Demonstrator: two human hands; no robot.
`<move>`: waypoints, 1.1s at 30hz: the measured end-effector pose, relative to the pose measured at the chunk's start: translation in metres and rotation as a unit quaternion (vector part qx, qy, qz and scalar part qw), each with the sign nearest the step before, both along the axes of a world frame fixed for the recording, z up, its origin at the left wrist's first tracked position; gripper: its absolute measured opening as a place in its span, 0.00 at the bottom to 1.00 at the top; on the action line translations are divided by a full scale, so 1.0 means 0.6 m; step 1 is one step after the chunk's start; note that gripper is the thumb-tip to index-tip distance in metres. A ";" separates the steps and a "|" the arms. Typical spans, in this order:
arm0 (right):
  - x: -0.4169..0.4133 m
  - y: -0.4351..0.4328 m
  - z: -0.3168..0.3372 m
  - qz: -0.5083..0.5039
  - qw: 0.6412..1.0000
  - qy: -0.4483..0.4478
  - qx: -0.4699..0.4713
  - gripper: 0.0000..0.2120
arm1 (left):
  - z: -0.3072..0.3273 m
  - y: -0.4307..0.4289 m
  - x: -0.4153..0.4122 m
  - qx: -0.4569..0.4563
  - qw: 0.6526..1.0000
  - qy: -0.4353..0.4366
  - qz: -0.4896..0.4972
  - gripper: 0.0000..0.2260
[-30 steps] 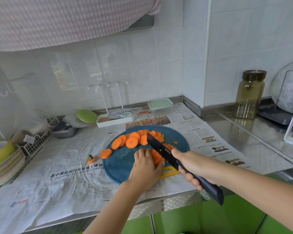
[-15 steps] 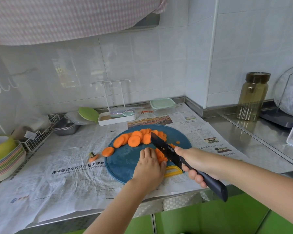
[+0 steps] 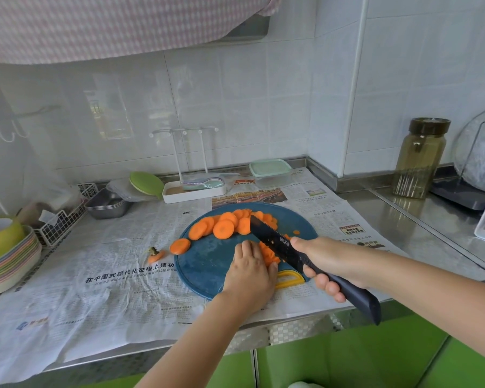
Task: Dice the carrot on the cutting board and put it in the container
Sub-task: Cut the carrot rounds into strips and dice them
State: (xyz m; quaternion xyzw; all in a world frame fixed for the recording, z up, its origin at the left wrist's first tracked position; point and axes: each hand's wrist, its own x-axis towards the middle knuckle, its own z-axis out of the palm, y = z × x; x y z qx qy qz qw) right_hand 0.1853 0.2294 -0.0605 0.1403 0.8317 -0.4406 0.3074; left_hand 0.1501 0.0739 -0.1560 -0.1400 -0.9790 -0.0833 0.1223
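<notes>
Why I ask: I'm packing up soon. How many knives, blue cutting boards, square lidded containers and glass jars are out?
knife: 1
blue cutting board: 1
square lidded container: 1
glass jar: 1
Total: 4

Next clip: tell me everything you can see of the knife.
The knife has a dark blade with small holes and a pale label near the heel, and a long dark-blue handle. The right hand grips the handle, forefinger by the blade. The knife slants tip away and leftward, over the stacked carrot slices that the left hand holds on the blue cutting board. Whether its edge touches them is unclear.
</notes>
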 end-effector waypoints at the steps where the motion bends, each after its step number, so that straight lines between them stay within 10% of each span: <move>1: 0.000 -0.001 -0.001 0.001 1.000 0.000 0.003 0.29 | 0.000 0.000 0.000 0.000 1.000 0.001 0.000 0.42; 26: -0.025 -0.029 0.029 0.030 0.993 -0.054 0.096 0.29 | -0.015 0.003 -0.012 0.007 1.000 0.019 -0.003 0.40; 33: -0.014 -0.025 -0.004 0.017 0.996 -0.063 0.065 0.31 | -0.014 0.005 -0.011 0.010 1.000 -0.008 0.005 0.22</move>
